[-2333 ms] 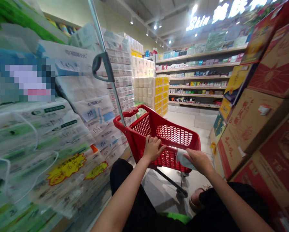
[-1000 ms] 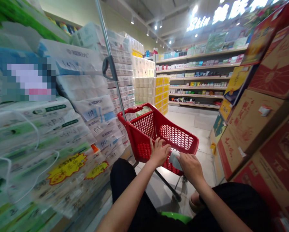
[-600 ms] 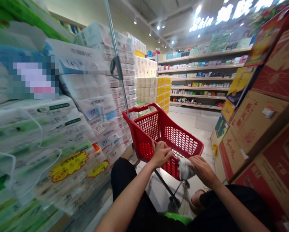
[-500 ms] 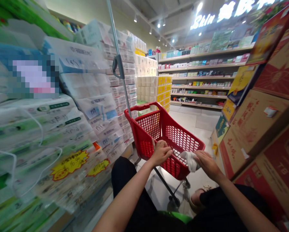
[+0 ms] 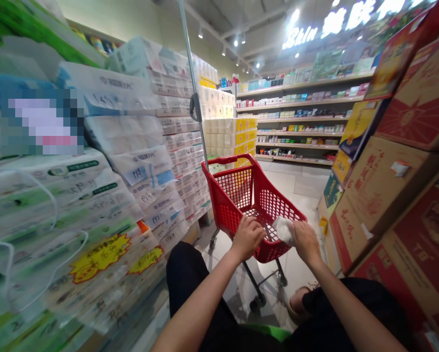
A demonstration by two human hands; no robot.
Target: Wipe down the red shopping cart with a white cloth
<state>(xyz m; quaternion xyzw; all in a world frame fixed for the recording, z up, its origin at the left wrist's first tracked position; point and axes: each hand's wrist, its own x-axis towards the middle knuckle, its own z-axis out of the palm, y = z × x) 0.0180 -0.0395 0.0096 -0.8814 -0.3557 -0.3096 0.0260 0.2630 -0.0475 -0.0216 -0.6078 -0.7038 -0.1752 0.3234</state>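
Observation:
A small red plastic shopping cart (image 5: 241, 188) stands in the aisle in front of me, turned with one corner toward me. My left hand (image 5: 247, 235) is closed over its near rim. My right hand (image 5: 304, 239) presses a crumpled white cloth (image 5: 283, 229) against the rim at the near right corner, fingers curled on the cloth. A grey metal pole with a dark handle (image 5: 196, 107) rises from the cart's far left corner. My legs in black trousers (image 5: 197, 283) show below, bent as if crouching.
Stacked packs of tissue paper (image 5: 94, 186) with yellow price tags fill the left side. Red and brown cardboard boxes (image 5: 395, 186) are piled on the right. Shelves of goods (image 5: 300, 117) and yellow boxes (image 5: 243, 142) stand at the aisle's end. Tiled floor (image 5: 296, 183) lies beyond the cart.
The cart has swung and rolled to the right, its pole moving right too. My right hand with the cloth has slid along the near rim; my left hand has kept its hold.

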